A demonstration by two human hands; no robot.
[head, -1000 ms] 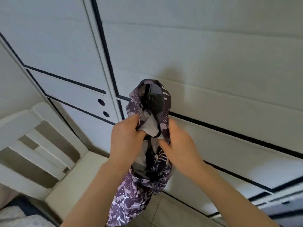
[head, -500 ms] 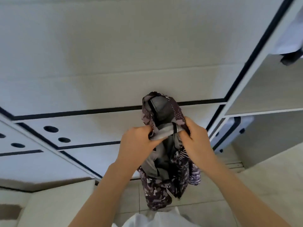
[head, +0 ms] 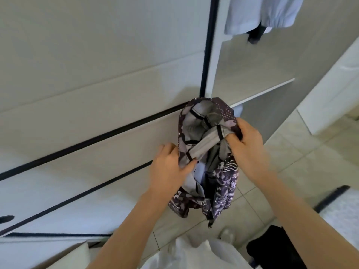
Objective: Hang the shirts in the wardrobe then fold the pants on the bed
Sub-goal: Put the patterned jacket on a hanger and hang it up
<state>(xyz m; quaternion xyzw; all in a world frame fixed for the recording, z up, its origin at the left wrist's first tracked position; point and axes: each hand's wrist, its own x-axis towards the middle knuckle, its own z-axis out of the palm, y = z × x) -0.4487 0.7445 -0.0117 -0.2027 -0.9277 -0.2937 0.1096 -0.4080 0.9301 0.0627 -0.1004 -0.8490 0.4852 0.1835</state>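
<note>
A purple and black patterned shirt [head: 223,183] with a grey inside hangs bunched between my hands in front of the white wardrobe [head: 97,84]. My left hand [head: 171,167] pinches its grey inner edge at the lower left. My right hand [head: 246,146] grips the same edge higher up at the right, so the edge stretches between them. The top of the shirt forms an open loop above my hands. To the right, the wardrobe stands open, and a pale blue garment [head: 258,14] hangs inside at the top.
A white shelf board [head: 268,90] crosses the open wardrobe compartment. Another white panel [head: 330,98] stands at the far right. Tiled floor [head: 291,171] lies below. A dark item [head: 272,247] and white cloth [head: 194,255] sit near the bottom edge.
The view has swung right, bringing the open wardrobe compartment closer. My hands have moved apart, pulling the shirt's grey edge taut between them, and the shirt opening has widened.
</note>
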